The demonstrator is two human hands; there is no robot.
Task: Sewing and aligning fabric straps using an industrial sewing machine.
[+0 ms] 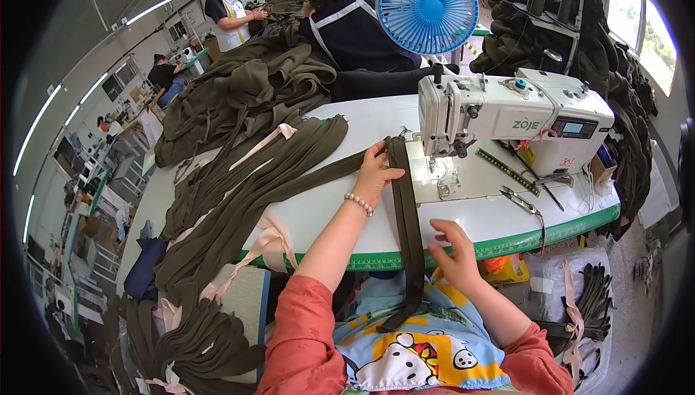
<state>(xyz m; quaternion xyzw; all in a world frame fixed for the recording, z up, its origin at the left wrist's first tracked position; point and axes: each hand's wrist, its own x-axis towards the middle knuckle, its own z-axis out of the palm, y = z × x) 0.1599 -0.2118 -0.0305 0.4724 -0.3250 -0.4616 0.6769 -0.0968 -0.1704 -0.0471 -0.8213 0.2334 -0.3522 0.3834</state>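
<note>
Dark olive fabric strip (410,228), white sewing machine (503,109), blue fan (432,10), green table edge (579,226), cartoon-patterned apron (434,351).

"What is the long strip (409,225) at the centre of the frame made of?"

"Matt, smooth-looking cloth, over a glossy tabletop (375,230)."

"And right of centre?"

"The sewing machine (503,111) has a smooth, faintly shiny casing; the snips (521,202) below it have metal blades."

"The fan (430,10) at the top?"

"Plastic, by its look."

Blue fan (428,10), bright window (657,40), ceiling light (150,11)
</note>
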